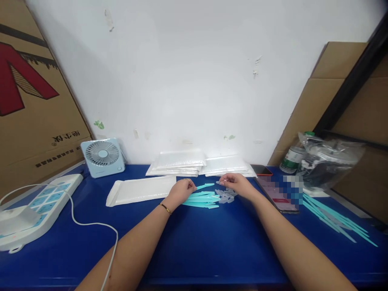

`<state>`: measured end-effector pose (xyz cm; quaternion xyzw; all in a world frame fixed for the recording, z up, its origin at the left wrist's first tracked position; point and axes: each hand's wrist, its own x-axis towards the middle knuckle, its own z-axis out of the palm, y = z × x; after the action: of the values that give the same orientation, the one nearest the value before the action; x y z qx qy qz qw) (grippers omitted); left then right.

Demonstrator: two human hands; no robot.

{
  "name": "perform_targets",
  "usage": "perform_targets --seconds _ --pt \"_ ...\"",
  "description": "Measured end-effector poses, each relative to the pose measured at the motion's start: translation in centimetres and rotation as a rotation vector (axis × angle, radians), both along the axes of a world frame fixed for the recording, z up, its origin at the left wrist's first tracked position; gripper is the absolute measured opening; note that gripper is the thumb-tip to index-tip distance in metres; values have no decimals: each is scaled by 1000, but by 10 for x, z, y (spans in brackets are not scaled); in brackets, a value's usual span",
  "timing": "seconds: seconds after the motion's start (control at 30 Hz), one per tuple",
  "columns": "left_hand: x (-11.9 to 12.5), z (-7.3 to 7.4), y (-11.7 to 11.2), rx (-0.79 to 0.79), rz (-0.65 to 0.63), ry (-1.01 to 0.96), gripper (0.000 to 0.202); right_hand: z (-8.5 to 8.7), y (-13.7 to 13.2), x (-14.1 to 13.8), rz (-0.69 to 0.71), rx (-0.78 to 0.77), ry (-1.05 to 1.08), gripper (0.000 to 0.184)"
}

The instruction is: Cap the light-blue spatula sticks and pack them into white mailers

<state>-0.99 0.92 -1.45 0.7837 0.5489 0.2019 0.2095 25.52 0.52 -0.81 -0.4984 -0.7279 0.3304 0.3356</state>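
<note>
My left hand (181,192) pinches a teal eyebrow razor (206,186), whose blade end points right. Just below it on the blue table lies a bunch of similar teal razors (202,199), partly hidden by that hand. Between the fingertips of my right hand (240,185) is a small clear plastic cap (218,182). A loose pile of such translucent caps (224,196) lies under those fingers. The held razor and the held cap are a short way apart. A white padded envelope (142,190) lies flat to the left of my left hand.
Stacked white padded envelopes (176,159) stand along the wall. At left are a light blue fan (103,157) and a power strip (57,196) with a white cable. At right lie a phone (274,194), more teal razors (336,218), a bottle (292,159) and a plastic bag (324,165).
</note>
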Motion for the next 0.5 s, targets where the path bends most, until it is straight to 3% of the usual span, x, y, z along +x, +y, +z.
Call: perform_targets --seconds 0.33,0.5 --pt "3 4 -1 -8 -38 -46 20 7 -7 -13 41 -27 72 33" --pt "10 6 -3 63 -90 -50 21 6 -11 -24 54 -71 130 34"
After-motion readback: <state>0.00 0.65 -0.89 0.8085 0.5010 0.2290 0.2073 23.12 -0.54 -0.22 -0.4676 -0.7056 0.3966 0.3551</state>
